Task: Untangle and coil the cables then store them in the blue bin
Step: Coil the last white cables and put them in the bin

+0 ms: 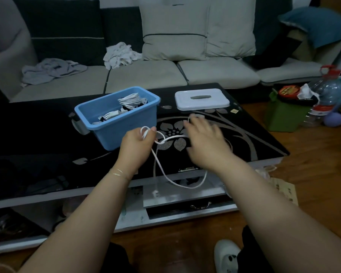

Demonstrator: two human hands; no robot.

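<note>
My left hand (138, 143) pinches a small loop of a white cable (161, 166) just in front of the blue bin (126, 123). The cable runs right toward my right hand (204, 141) and sags in a long loop over the table's front edge, its plug end dangling. My right hand is blurred, fingers spread above the tabletop; a bit of white cable shows at its fingertips, and whether it holds the cable I cannot tell. Inside the bin lie several coiled white cables (129, 100).
The bin's white lid (202, 99) lies on the black floral glass table (244, 138) to the right. A sofa with cushions and crumpled cloths stands behind. A green bin, a water bottle (323, 95) and clutter sit on the floor at right.
</note>
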